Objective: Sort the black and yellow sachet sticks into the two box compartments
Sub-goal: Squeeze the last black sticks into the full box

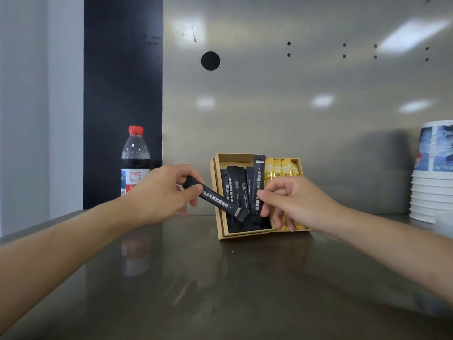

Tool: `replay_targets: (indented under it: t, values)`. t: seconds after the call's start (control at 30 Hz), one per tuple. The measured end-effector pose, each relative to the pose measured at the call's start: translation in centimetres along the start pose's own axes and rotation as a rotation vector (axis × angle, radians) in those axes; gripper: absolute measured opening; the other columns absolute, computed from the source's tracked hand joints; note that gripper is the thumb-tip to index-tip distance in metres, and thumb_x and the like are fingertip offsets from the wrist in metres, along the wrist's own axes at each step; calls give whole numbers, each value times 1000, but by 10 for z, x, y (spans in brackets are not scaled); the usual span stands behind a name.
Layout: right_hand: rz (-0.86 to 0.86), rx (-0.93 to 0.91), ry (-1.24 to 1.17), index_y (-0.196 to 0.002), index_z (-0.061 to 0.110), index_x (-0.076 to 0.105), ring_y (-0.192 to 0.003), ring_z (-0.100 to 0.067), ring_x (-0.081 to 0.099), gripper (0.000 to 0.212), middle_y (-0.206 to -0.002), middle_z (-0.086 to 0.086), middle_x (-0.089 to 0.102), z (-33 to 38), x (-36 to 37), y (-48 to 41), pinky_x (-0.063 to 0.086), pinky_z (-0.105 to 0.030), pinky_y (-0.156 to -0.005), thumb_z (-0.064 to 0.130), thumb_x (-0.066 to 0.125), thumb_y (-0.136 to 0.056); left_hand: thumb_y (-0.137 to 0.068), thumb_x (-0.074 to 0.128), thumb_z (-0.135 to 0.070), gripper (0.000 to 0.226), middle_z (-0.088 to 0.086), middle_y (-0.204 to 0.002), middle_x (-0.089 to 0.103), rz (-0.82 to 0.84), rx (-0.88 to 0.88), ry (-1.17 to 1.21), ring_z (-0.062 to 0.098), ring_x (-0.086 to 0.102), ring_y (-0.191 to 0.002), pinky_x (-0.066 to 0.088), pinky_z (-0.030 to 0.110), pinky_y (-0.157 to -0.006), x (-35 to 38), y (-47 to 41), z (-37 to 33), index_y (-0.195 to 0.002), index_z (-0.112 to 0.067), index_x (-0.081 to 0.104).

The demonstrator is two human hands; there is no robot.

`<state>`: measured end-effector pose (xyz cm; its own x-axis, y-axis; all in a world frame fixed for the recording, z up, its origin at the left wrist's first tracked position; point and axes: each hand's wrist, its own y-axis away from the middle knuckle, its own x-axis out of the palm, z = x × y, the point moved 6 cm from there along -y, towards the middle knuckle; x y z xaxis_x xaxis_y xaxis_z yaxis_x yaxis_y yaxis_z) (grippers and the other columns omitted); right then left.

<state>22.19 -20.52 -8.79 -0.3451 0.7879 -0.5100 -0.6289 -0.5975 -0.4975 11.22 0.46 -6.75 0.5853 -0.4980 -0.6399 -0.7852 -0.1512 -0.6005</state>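
Note:
A tan cardboard box [219, 192] with two compartments stands at the back of the dark counter. Its left compartment holds several black sachet sticks [235, 185]; the right one holds several yellow sachet sticks [282, 168]. My left hand [159, 192] grips one black stick [215, 201] by its upper end, slanting down with its lower tip over the left compartment. My right hand [294, 200] pinches another black stick [258, 182], held upright at the divider between the compartments. My right fingers cover the lower part of the yellow sticks.
A cola bottle [135, 160] with a red cap stands left of the box. A stack of paper cups [432, 175] sits at the far right. A metal wall rises right behind the box, with a dark panel [122, 94] to the left.

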Motion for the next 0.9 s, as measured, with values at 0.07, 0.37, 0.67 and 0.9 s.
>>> replay_targets:
  t: [0.07,0.37,0.67,0.9]
  values:
    - [1,23,-5,-89,10,67,-50,-19,63,18,-74,-6,76,-3,0,0,44,-24,-39,25,62,-99,-99,60,-20,7,-3,-78,77,11,-13,23,20,75,-63,55,33,-53,5,2,-1,-95,-20,66]
    - [-6,10,27,-93,7,68,-50,-18,65,21,-73,-6,74,-7,-1,-2,47,-25,-39,27,65,-96,-95,60,-10,16,-7,-78,71,26,-4,116,19,70,-58,59,37,-53,21,6,-11,-89,-22,69]
    - [-79,-50,209,-89,15,68,-46,-15,65,12,-68,-2,74,-4,-3,-2,48,-24,-39,27,67,-95,-99,58,-14,27,-2,-93,71,162,161,-44,12,71,-68,57,29,-64,34,18,-27,-112,-38,62]
    - [-126,-32,232,-88,16,67,-41,-9,63,13,-67,-3,73,-4,2,1,47,-22,-39,27,66,-95,-100,58,-24,20,-10,-92,72,160,188,-164,6,69,-83,58,32,-79,38,18,-22,-113,-37,64]
